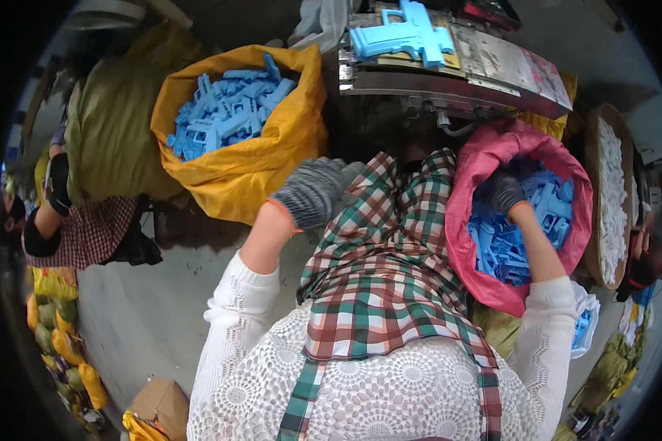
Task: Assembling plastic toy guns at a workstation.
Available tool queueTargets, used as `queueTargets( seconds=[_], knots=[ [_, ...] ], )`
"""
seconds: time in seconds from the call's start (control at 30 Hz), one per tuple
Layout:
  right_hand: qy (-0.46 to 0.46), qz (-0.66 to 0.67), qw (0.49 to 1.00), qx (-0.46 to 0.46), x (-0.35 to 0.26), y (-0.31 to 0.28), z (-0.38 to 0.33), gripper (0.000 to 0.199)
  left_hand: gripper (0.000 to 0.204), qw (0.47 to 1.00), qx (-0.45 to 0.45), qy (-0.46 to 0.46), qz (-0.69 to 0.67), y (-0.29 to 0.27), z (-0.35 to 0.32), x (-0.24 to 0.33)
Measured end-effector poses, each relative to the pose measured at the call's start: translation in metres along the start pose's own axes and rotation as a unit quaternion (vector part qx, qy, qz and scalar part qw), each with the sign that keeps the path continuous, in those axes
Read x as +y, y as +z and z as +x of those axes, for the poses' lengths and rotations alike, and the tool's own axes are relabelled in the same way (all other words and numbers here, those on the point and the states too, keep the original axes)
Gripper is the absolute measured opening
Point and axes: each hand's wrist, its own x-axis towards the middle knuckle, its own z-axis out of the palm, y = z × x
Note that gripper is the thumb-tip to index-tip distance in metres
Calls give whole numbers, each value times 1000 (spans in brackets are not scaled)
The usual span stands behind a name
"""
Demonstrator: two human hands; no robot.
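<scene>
Pink plastic sack [460, 213]: grey-gloved right hand [504, 192], blue plastic gun-shaped pieces [504, 253]
Yellow plastic sack [250, 180]: more pieces
Finger pose: we cannot tell

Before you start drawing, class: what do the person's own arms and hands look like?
The left hand wears a grey-and-black knit glove with an orange edge; the right hand wears a similar one, darker in shadow. White knit sleeves with openwork patterning end short of both gloves.
</scene>
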Motion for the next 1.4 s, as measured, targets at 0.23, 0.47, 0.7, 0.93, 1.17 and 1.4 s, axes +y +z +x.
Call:
queueTargets(
  seconds=[0.23, 0.47, 0.7, 0.93, 1.17, 1.4],
  knots=[
    [114, 150, 982, -26, -12, -2, 0, 46, 50, 998, -14, 58, -10, 21, 5, -1],
    [-22, 135, 989, 58, 49, 40, -4, 49, 50, 998, -41, 55, -14, 17, 12, 12],
    [-82, 731, 641, 218, 40, -84, -88, 18, 54, 986, 58, 101, -122, 16, 25, 34],
    [-366, 634, 622, 278, -57, -144, -77, 52, 60, 802, 36, 246, -543, 64, 52, 34],
    [-129, 468, 808, 333, -57, -193, -100, 62, 45, 919, 370, 85, -101, -8, 43, 48],
    [-94, 305, 822, 471, -66, -181, -78, 48, 51, 853, 474, 170, 135, -33, 74, 40]
  ],
)
